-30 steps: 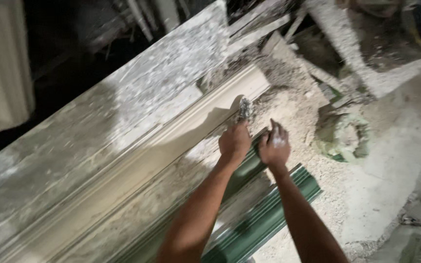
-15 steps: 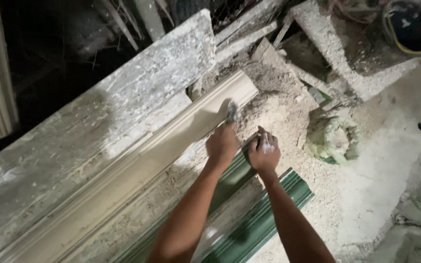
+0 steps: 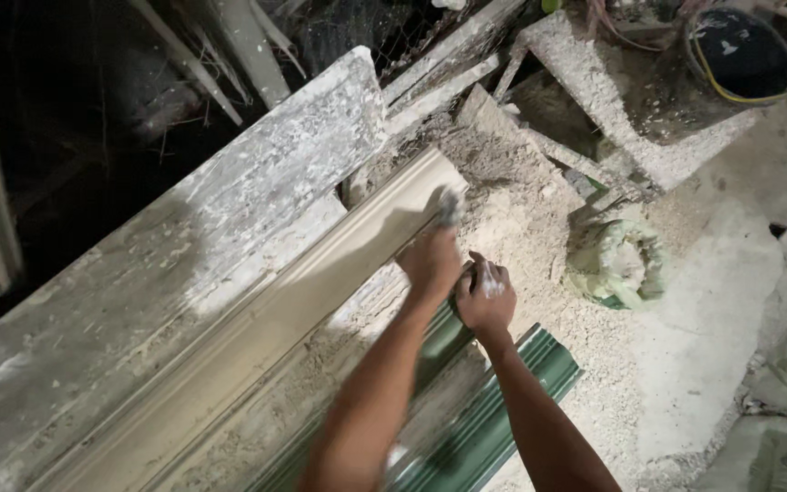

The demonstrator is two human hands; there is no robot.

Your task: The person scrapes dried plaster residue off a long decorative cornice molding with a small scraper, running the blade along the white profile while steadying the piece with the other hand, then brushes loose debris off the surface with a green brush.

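A long pale moulded plaster strip (image 3: 257,337) lies diagonally on a rough, plaster-spattered board (image 3: 229,219). My left hand (image 3: 430,264) rests on the strip's far end and grips a small grey tool (image 3: 450,205) that points at the strip's tip. My right hand (image 3: 485,296) is curled into a fist right beside the left one, with white plaster smeared on its knuckles. I cannot tell whether it holds anything. Under both forearms lies a green ribbed mould (image 3: 494,428).
Loose sandy plaster debris (image 3: 521,228) is heaped past the strip's end. A crumpled greenish sack (image 3: 617,264) sits to the right on a dusty floor. A dark bucket (image 3: 740,50) stands at the top right. Broken slabs and sticks lie at the back.
The view has shifted a little. Both hands stay at the strip's far end, and the right hand has closed into a fist close against the left.
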